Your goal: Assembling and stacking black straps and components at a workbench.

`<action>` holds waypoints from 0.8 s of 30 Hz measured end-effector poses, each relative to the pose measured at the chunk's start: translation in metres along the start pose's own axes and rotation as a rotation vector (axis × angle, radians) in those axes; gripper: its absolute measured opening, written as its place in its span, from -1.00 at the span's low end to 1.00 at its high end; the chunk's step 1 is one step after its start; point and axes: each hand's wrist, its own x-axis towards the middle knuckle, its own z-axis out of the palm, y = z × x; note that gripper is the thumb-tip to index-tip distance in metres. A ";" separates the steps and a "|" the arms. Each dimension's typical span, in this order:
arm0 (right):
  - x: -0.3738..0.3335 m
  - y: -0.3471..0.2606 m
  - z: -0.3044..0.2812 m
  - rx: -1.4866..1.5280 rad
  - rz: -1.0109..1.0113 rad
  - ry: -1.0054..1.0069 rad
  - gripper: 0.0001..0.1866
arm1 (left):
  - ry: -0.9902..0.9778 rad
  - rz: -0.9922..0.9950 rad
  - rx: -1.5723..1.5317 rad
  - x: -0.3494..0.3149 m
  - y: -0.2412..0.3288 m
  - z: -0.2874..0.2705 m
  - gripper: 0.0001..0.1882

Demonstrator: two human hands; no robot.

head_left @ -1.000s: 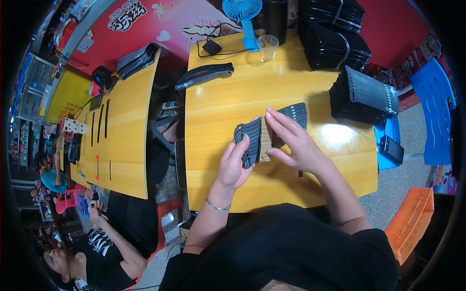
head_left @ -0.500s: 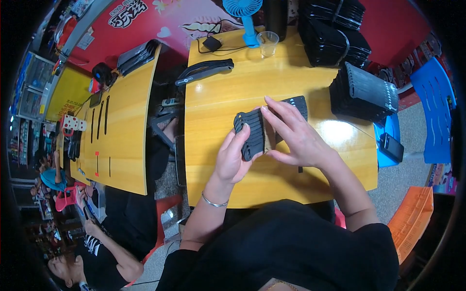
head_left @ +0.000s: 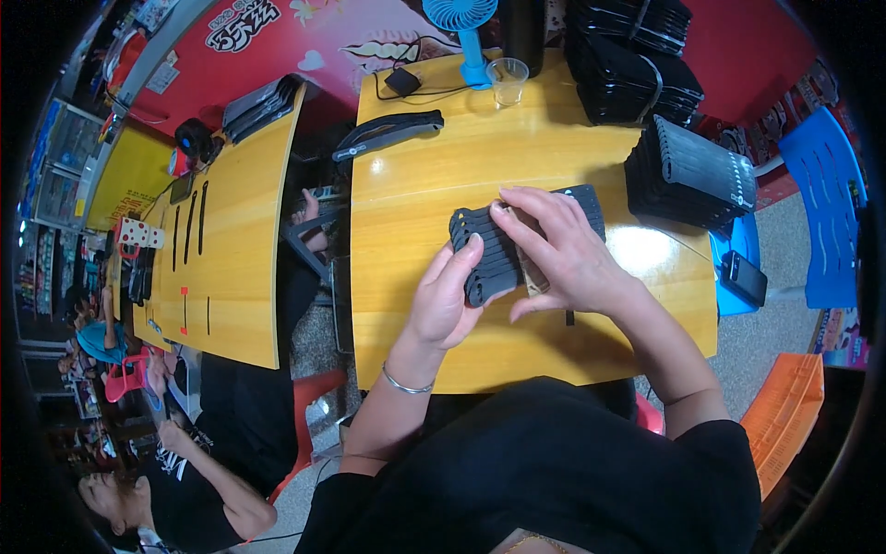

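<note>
A bundle of flat black straps (head_left: 491,242) lies stacked side by side between my hands, above the yellow table. My left hand (head_left: 445,294) is closed round its near left end, with the thumb pressed on the straps. A tan band (head_left: 533,273) crosses the middle of the bundle. My right hand (head_left: 563,251) spans this band, fingers at its far edge and thumb at its near edge; the palm hides part of it. The bundle's dark right end (head_left: 587,205) shows beyond the right hand's fingers.
On the yellow table (head_left: 406,332) stand a clear plastic cup (head_left: 507,83), a blue fan (head_left: 472,55), a grey-black strap bunch (head_left: 388,136) and tall stacks of black straps (head_left: 688,171). A phone (head_left: 744,279) lies on a blue stool at right. Another person (head_left: 185,489) sits at left.
The tan band has shifted right along the straps together with my right hand, baring more of the left part. The bundle's right end sits slightly farther right.
</note>
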 end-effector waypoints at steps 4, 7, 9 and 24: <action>-0.004 0.001 0.003 0.008 0.007 0.025 0.07 | -0.008 -0.034 0.010 -0.001 0.000 -0.002 -0.60; -0.006 0.004 0.004 -0.012 -0.004 0.024 0.11 | -0.026 -0.026 0.012 -0.003 0.001 0.002 -0.59; -0.006 0.003 -0.001 -0.029 -0.001 -0.012 0.10 | -0.048 -0.029 0.013 -0.004 0.001 0.003 -0.59; -0.014 0.000 -0.010 0.024 0.011 0.246 0.16 | -0.189 0.031 0.231 -0.011 -0.002 0.019 -0.53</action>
